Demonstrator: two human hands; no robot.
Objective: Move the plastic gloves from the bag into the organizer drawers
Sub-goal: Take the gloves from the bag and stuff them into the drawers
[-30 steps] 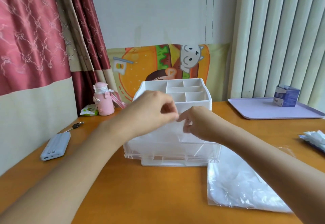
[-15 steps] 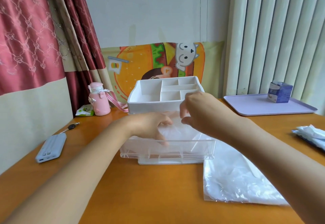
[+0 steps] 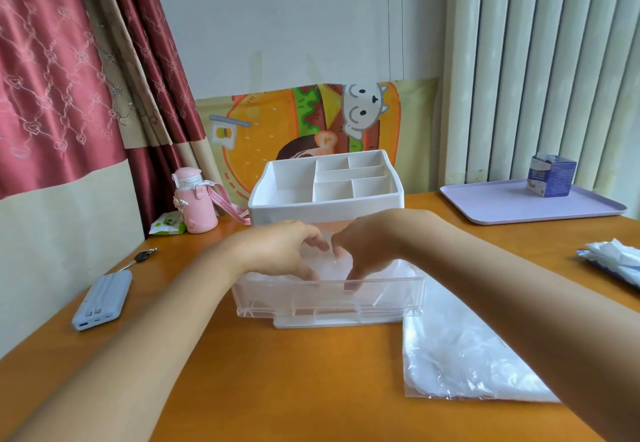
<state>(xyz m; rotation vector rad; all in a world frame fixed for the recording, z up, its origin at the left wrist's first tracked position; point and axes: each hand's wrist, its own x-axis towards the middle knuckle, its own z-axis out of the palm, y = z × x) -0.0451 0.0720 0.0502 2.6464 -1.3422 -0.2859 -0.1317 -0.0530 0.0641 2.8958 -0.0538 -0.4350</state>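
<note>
The gloves point(image 3: 327, 270), a thin whitish wad of film, lie under both hands inside the open drawer point(image 3: 329, 297), which is pulled out of the organizer point(image 3: 325, 195) toward the person. The left hand point(image 3: 277, 251) is curled palm down on the wad, fingertips bent into it. The right hand point(image 3: 367, 251) presses beside it, fingers dipping below the drawer's clear front wall. Neither shows a clear pinch; both look half closed, pushing the film rather than lifting it.

To my eye the step is tamping the gloves flat. Done well, that means spreading the fingers and pressing to the corners so that no film rides over the rim and jams the drawer when it slides in. This stuff springs back and clings to skin, so the hands should lift off slowly, one holding while the other leaves.

The bag point(image 3: 464, 355) lies flat on the counter point(image 3: 277, 389) just right of the right forearm, touching the drawer's corner; whether gloves remain inside I cannot tell. Farther left of the left hand rest a power bank point(image 3: 102, 299) and a pink bottle point(image 3: 193, 200); far right of the right hand sits a lilac tray point(image 3: 502, 204).
</note>
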